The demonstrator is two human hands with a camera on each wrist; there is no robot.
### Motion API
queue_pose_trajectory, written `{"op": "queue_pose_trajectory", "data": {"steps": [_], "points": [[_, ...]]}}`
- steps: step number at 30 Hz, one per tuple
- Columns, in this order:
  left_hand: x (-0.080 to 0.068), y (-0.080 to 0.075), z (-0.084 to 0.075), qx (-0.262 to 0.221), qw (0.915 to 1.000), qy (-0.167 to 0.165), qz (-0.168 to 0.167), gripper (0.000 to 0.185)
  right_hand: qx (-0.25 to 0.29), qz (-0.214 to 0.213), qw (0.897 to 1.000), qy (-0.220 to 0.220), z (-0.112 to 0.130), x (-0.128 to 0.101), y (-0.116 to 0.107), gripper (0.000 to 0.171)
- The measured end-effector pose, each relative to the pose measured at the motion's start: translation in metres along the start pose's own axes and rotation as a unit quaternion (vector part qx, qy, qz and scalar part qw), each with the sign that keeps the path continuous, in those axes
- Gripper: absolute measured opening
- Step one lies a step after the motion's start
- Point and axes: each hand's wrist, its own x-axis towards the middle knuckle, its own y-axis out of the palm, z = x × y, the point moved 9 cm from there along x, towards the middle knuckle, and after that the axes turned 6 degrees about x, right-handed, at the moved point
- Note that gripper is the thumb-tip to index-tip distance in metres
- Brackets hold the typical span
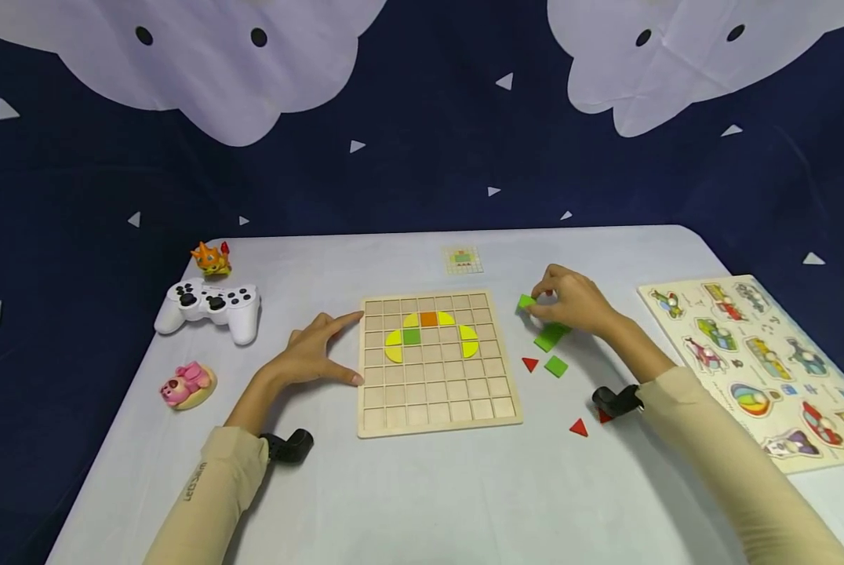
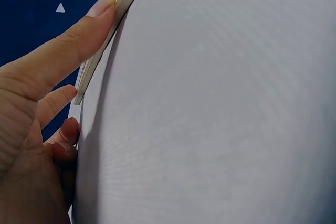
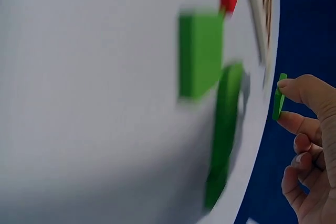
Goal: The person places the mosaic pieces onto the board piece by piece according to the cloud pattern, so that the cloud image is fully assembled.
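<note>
I count three loose green squares [image 1: 552, 337] and three red triangles [image 1: 530, 364] on the table [image 1: 422, 486]. I see two wooden boards, the grid board [image 1: 436, 396] and the vehicle puzzle [image 1: 768, 361]. I also count two toy figures [image 1: 212, 259] and one game controller [image 1: 209, 308].

A small flat green square tile [image 1: 525, 301] is pinched just above the table. The wooden grid board [image 1: 436, 392] lies flat, holding yellow, green and orange pieces.
</note>
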Motion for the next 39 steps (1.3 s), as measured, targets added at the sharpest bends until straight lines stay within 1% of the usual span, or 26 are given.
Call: {"op": "queue_pose_trajectory", "data": {"steps": [5,10,13,18,22,25,32,36,39], "points": [[0.000,-0.001,-0.001,-0.003,1.0000,0.004,-0.004,0.113,0.024,0.014,0.999,-0.041,0.040,0.008,0.014,0.025],[0.001,0.000,-0.001,-0.003,1.0000,0.001,-0.004,0.112,0.049,0.033,0.994,-0.088,0.076,0.013,0.031,0.022],[0.002,0.001,-0.002,-0.003,1.0000,0.002,-0.004,0.112,0.055,0.044,0.992,-0.103,0.092,0.016,0.040,0.022],[0.002,0.000,-0.003,-0.004,1.0000,0.007,-0.006,0.112,0.050,0.050,0.989,-0.131,0.113,0.022,0.050,0.022],[0.002,0.000,-0.003,-0.003,0.9999,0.008,-0.007,0.113,0.042,0.057,0.986,-0.152,0.126,0.026,0.060,0.022],[0.003,0.000,-0.002,-0.002,0.9999,0.010,-0.007,0.112,0.025,0.063,0.984,-0.166,0.133,0.027,0.068,0.023],[0.002,0.000,-0.001,-0.004,0.9999,0.009,-0.009,0.112,-0.012,0.060,0.977,-0.205,0.144,0.029,0.079,0.022],[0.001,0.000,-0.001,-0.006,0.9999,0.008,-0.009,0.112,-0.023,0.059,0.975,-0.213,0.146,0.029,0.084,0.021],[0.000,0.000,-0.001,-0.008,0.9999,0.007,-0.008,0.112,-0.026,0.059,0.976,-0.210,0.146,0.028,0.086,0.021]]}}
